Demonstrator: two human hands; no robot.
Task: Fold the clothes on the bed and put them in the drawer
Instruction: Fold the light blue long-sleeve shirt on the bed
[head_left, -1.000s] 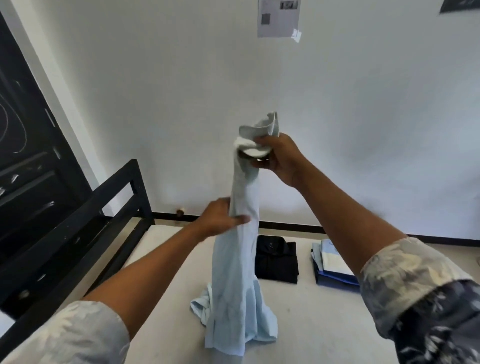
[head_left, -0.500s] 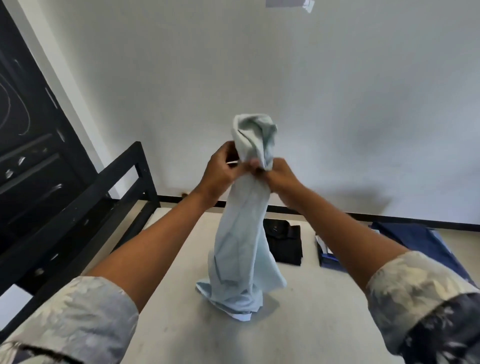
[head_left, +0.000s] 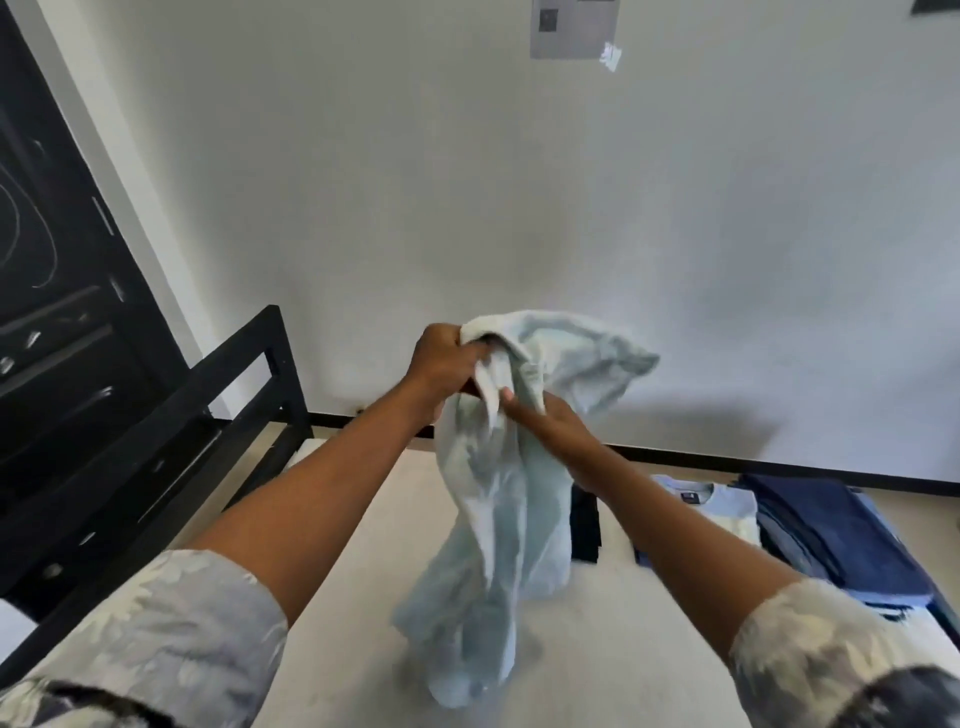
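Limp, crumpled pale-blue shirt hangs upright, hem bunched on the bed; left hand and right hand clutch its top, fingers curled.

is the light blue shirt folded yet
Not folded: the shirt hangs bunched from the left hand and right hand, lower end crumpled on the bed.

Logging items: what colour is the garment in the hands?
The garment is plain pale blue, clearest in the head view.

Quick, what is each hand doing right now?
Left hand: grips the top of the light blue shirt.
Right hand: grips the same shirt just below.
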